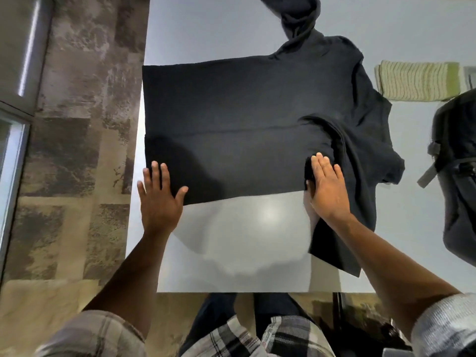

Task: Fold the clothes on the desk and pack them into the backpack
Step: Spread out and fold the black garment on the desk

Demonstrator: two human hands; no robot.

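- The black shirt (pixel 231 124) lies spread across the white desk (pixel 244 240), its hem at the desk's left edge and its collar end toward the right; this looks like the flat starting lay for a fold.
- The near long side of the shirt seems already turned in over the body, giving a straight edge that runs parallel to the desk's near edge.
- The left hand (pixel 159 199) lies flat with fingers spread on the shirt's near-left corner by the hem; it grips nothing and appears to pin the cloth so the fold keeps its line.
- The right hand (pixel 328 191) lies flat with fingers straight and together on the shirt beside the bunched cloth of the near sleeve; it too holds nothing and seems to press the crease down there.
- One sleeve (pixel 301 16) trails twisted toward the desk's far edge, not yet folded in; the near sleeve hangs loose toward the near edge, to the right of the right hand.
- A striped green cloth (pixel 417 81) lies already folded near the desk's right edge, well apart from the hands, likely waiting to be packed.
- The dark backpack (pixel 456 161) rests at the desk's right edge, just beside the shirt's collar end, within reach for packing.
- Count: two garments, one backpack, two hands, both flat on the shirt.
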